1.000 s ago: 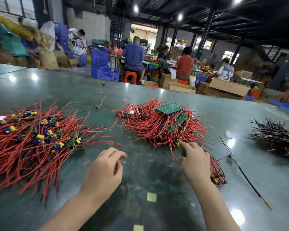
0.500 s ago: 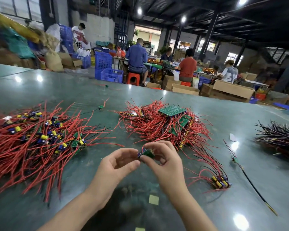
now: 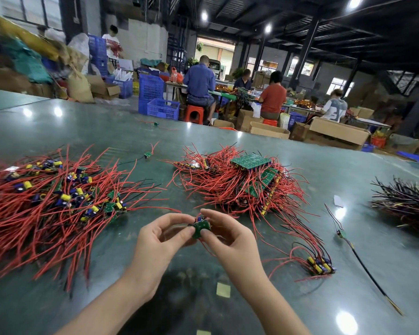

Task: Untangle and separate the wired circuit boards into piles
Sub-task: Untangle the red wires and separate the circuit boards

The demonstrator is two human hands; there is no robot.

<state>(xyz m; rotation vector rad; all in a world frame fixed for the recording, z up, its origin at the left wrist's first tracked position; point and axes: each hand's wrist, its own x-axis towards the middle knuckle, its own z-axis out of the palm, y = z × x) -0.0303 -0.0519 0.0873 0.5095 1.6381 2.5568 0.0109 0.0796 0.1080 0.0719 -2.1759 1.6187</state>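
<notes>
Both hands meet over the middle of the green table point(image 3: 228, 317). My left hand point(image 3: 160, 245) and my right hand point(image 3: 230, 238) pinch a small green circuit board point(image 3: 200, 228) between thumb and fingers, held above the table. Red wires trail from it under my right hand. To the left lies a wide pile of separated boards point(image 3: 51, 201) with red wires and yellow and blue capacitors. Behind the hands sits the tangled heap point(image 3: 242, 184) of red-wired boards with uncut green panels on top. A small bundle of boards point(image 3: 321, 263) lies right of my right hand.
A dark-wired pile point(image 3: 406, 206) lies at the far right. A single board on a long black wire point(image 3: 363, 262) lies on the table's right side. Two loose boards point(image 3: 147, 154) lie farther back. Several people work at tables beyond the table's far edge.
My right hand left the tangled heap carrying a board and met my left hand at the centre. Both hands now pinch the board and have turned its green face toward me.
</notes>
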